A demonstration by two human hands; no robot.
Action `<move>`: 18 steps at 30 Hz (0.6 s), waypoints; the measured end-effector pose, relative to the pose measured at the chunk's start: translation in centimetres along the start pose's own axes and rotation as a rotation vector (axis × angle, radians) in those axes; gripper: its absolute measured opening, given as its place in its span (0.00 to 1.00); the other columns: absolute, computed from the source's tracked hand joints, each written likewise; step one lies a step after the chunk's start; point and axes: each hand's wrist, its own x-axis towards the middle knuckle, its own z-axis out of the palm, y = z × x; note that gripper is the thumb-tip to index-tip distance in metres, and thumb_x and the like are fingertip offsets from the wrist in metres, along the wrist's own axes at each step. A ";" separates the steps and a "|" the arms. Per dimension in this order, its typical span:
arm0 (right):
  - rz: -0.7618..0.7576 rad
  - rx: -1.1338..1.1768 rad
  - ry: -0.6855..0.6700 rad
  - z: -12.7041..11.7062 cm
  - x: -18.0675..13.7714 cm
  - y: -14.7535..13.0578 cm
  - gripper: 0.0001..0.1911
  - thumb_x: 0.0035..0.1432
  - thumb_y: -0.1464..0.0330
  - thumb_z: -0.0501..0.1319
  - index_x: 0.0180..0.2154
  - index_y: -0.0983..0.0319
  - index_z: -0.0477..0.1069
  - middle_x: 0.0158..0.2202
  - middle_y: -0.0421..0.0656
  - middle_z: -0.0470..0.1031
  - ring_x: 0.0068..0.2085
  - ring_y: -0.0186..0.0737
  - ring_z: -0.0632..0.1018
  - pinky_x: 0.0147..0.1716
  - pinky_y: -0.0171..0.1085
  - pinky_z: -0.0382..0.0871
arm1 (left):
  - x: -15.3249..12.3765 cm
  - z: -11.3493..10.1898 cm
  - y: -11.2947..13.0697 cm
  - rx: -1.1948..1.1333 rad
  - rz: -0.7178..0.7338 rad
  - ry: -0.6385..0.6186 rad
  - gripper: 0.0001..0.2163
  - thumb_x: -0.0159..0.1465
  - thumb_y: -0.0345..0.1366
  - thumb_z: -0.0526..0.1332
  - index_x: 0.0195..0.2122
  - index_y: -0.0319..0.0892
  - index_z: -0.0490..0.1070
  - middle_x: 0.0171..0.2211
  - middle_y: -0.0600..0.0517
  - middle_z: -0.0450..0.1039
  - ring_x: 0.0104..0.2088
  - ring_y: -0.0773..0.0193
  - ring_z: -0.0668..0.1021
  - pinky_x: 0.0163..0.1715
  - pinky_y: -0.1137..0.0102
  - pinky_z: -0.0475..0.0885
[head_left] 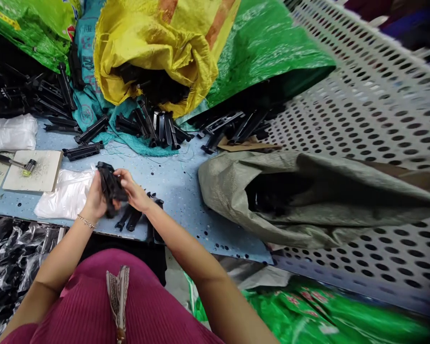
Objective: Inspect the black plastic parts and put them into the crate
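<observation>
Between my two hands, above the blue table (179, 191), are black plastic parts (111, 184), blurred a little. My left hand (95, 198) wraps round their left side, a bracelet at its wrist. From the right, the fingers of my right hand (134, 190) close on the same parts; how many there are I cannot tell. Just left of the hands lies a stack of clear plastic bags (66, 193). More long black parts (134, 217) rest at the table's front edge, partly behind my right forearm.
A yellow sack (154, 43) spills black parts at the back, beside a green sack (261, 48). A grey-green sack (229, 196) gapes open on the right, against a perforated white crate (380, 105). On the left, a tool with a metal head (28, 166) lies on a square block (45, 172).
</observation>
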 end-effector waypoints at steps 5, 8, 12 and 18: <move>-0.095 -0.688 0.229 -0.7 -5.3 -2.1 0.17 0.72 0.53 0.50 0.54 0.55 0.62 0.29 0.38 0.74 0.28 0.39 0.77 0.32 0.39 0.71 | -1.6 2.1 0.1 0.219 0.179 0.017 0.27 0.57 0.41 0.72 0.55 0.46 0.65 0.41 0.52 0.78 0.36 0.61 0.82 0.42 0.63 0.78; -0.336 -1.103 0.383 -1.7 -4.3 -3.6 0.21 0.71 0.51 0.50 0.48 0.60 0.68 0.38 0.48 0.77 0.39 0.46 0.77 0.39 0.42 0.69 | -2.2 2.7 -0.3 0.495 0.273 0.011 0.24 0.59 0.39 0.70 0.56 0.46 0.66 0.43 0.52 0.75 0.42 0.60 0.79 0.48 0.63 0.75; -0.364 -1.396 0.333 -2.1 -1.7 -4.1 0.26 0.73 0.51 0.45 0.38 0.61 0.72 0.35 0.50 0.77 0.38 0.46 0.75 0.36 0.41 0.62 | -1.9 2.8 -0.4 0.730 0.364 -0.003 0.22 0.60 0.38 0.66 0.55 0.45 0.66 0.48 0.50 0.73 0.50 0.55 0.75 0.53 0.60 0.71; -0.318 -1.332 0.113 0.4 -4.5 -1.4 0.27 0.74 0.52 0.44 0.35 0.60 0.72 0.31 0.47 0.76 0.34 0.44 0.74 0.34 0.40 0.59 | -1.1 2.1 1.1 0.650 0.343 0.186 0.21 0.63 0.42 0.63 0.56 0.47 0.65 0.43 0.52 0.72 0.41 0.60 0.78 0.44 0.64 0.76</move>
